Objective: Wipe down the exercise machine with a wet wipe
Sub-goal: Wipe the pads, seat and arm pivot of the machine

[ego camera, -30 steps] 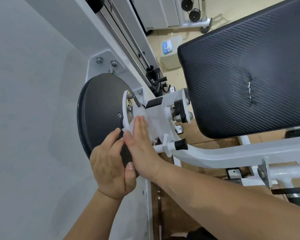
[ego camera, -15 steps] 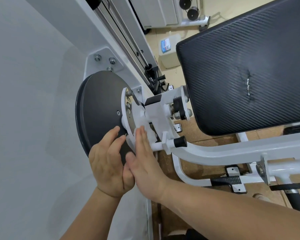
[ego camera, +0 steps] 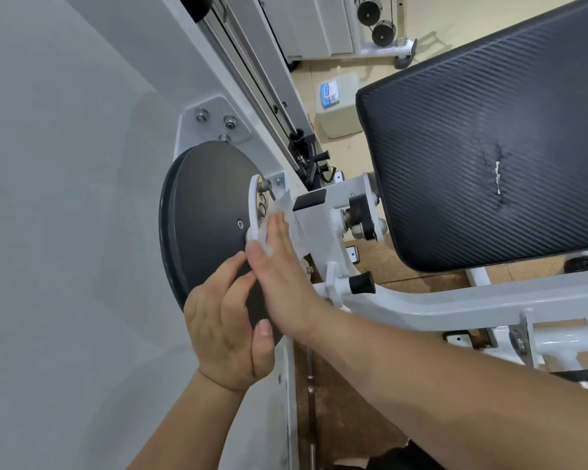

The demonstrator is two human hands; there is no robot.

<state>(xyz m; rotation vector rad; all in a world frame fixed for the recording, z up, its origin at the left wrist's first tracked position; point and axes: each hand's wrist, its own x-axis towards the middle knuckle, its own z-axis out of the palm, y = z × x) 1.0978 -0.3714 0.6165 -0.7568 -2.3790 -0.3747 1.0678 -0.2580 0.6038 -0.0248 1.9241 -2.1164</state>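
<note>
The exercise machine has a black round disc on a white frame, with a white pivot bracket beside it. A white wet wipe lies over the bracket's left side, next to the disc. My right hand presses the wipe against the bracket with straight fingers. My left hand rests flat on the disc's lower part, fingers pointing up and thumb along the rim. Most of the wipe is hidden under my right hand.
A large black ribbed pad with a small tear fills the right side. The white curved frame arm runs below it. A grey wall is close on the left. A plastic jug stands on the floor behind, near another machine's pulleys.
My right hand slid down the bracket with the wipe, then back up towards the disc's hub. My left hand stayed on the disc.
</note>
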